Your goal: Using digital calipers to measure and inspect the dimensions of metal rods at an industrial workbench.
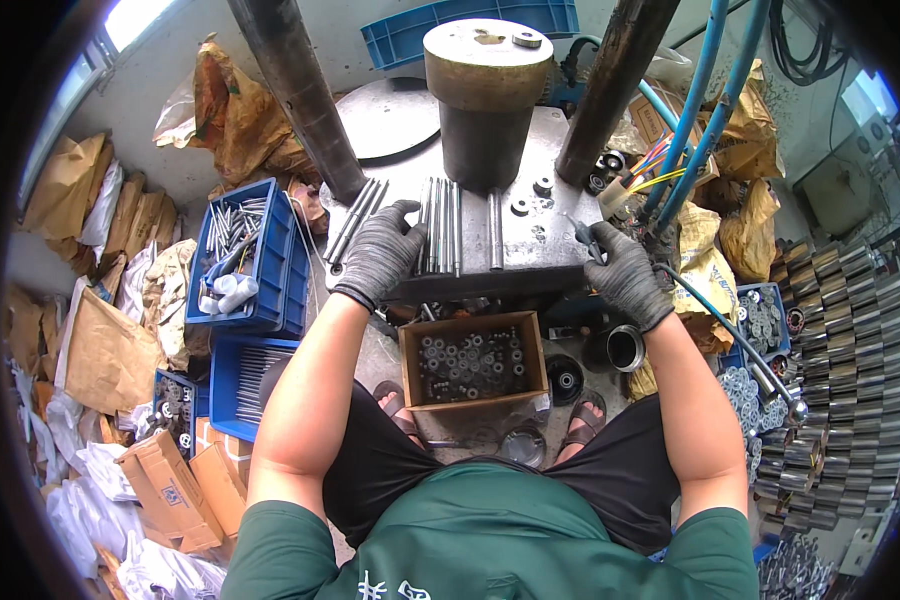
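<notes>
So this is a seated person at a small press, both hands in grey knit gloves. The left hand (382, 252) lies on the steel bench (530, 235) of the press with its fingers (406, 212) spread and curled over a bundle of thin metal rods (438, 225). It looks like it's touching or gathering them rather than clamping one tight, and I can't tell if a single rod is actually pinched. A few more rods (355, 215) lie loose to the left of that hand and one single rod (494, 228) sits just right of the bundle, under the big cylindrical ram (486, 95).

The right hand (625, 272) is closed around a small dark tool or handle (582, 232) at the right front corner of the bench, fingers wrapped around it.

Progress-wise, my read is it's somewhere in the middle of a long batch. The cardboard box (473, 360) between the knees holds a layer of small ring-shaped parts, not full. The blue bin (242, 255) on the left has plenty of rods waiting, and a lower blue bin (245, 375) has more. On the far right there are long rows of stacked shiny metal cups (845, 340), and a couple of washers (530, 195) sit on the bench itself. Nothing is under the ram right now as far as I can see, so no piece is set up for pressing at this moment. Lots of stock left on both sides.
</notes>
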A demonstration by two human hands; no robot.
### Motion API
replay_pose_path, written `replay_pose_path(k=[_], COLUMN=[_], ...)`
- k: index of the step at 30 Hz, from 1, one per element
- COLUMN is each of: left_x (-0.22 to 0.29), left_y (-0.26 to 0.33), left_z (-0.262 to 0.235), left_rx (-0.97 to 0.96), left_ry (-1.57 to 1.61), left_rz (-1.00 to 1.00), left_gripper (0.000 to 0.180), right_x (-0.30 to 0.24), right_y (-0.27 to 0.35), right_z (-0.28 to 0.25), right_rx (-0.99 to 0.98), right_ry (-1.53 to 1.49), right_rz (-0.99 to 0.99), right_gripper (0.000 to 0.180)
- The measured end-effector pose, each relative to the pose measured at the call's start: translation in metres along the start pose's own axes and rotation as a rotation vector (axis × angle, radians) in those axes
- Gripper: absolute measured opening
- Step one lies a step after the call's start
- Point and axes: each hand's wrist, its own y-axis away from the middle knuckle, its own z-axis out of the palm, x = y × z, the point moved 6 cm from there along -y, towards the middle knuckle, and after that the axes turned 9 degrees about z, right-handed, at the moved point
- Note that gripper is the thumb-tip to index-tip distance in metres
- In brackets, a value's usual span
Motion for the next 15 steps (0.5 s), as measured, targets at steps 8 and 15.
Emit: replay_pose_path(k=[8, 15], left_x=[0.005, -0.023], left_y=[0.005, 0.003], left_z=[-0.005, -0.015], left_rx=[-0.021, 0.062], left_ry=[-0.111, 0.927], left_rz=[-0.021, -0.226], left_gripper=[0.048, 0.039], right_x=[-0.037, -0.039], right_y=[0.009, 0.012], right_z=[0.017, 0.029], right_rx=[0.02, 0.113], right_ry=[0.431, 0.551], right_rz=[-0.227, -0.384], right_gripper=[0.034, 0.026])
